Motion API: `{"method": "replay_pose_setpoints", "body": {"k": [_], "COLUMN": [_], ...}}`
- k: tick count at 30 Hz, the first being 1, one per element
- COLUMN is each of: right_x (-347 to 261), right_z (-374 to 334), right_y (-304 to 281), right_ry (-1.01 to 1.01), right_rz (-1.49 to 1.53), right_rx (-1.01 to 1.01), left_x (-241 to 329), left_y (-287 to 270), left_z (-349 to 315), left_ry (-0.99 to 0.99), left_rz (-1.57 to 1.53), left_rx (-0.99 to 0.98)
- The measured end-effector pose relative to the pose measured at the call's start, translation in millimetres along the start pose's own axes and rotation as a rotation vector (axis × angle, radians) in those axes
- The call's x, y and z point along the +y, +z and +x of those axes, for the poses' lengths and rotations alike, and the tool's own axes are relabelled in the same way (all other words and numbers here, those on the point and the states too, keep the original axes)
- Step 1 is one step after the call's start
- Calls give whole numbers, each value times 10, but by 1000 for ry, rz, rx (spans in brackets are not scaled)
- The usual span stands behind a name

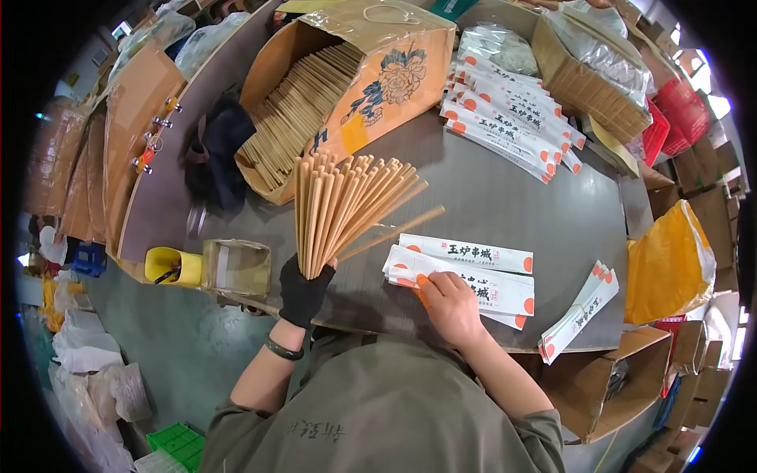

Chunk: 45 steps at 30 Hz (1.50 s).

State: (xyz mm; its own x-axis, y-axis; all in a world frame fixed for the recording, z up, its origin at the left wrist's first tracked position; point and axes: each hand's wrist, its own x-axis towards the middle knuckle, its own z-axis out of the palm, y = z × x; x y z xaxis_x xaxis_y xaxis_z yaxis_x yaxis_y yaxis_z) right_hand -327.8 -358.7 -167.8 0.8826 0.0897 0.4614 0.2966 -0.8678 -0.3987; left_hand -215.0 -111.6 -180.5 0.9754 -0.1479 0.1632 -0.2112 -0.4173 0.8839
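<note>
A fanned bundle of wooden chopsticks stands up out of my left hand, which wears a black glove and is closed around the lower ends. One chopstick leans far out to the right. My right hand, with orange covers on its fingertips, pinches the left end of a white paper chopstick sleeve with red-orange dots. That sleeve lies on a small loose pile, beside another sleeve just behind it. How many sleeves the fingers hold is hidden.
An open carton full of chopsticks lies tilted at the back of the table. Stacked sleeves are at back right, a banded sleeve bundle at the right edge. A yellow holder and clear box sit left.
</note>
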Motion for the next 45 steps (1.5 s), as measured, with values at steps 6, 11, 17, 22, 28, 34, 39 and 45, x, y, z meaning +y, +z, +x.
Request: {"method": "replay_pose_setpoints", "body": {"k": [6,11,17,22,28,34,39,45], "right_x": [96,168,205,214,-161,-19,-18,-60], "right_z": [123,321,305,309,679,290,61,33], "right_y": [-61,-324,-444,-544,-198,-222,-51,-42], "right_ry": [501,835,831,333,-104,6,-125,35], "right_rz": [365,707,746,273,-14,-150,-175,-36], "right_rx": [-23,-34,-60,-158,-129,-254,-227,-46], "left_x": [-7,-58,-103,-30,371,349,126,66], "left_y": [-105,-253,-360,-530,460,329,205,-51], "left_z": [4,-9,-8,128,64,199,110,85], "left_ry": [34,139,104,233,-165,-288,-228,-272], "left_rz": [7,96,141,159,-697,-512,-263,-200], "left_rx": [55,72,86,-20,-123,50,-15,-39]}}
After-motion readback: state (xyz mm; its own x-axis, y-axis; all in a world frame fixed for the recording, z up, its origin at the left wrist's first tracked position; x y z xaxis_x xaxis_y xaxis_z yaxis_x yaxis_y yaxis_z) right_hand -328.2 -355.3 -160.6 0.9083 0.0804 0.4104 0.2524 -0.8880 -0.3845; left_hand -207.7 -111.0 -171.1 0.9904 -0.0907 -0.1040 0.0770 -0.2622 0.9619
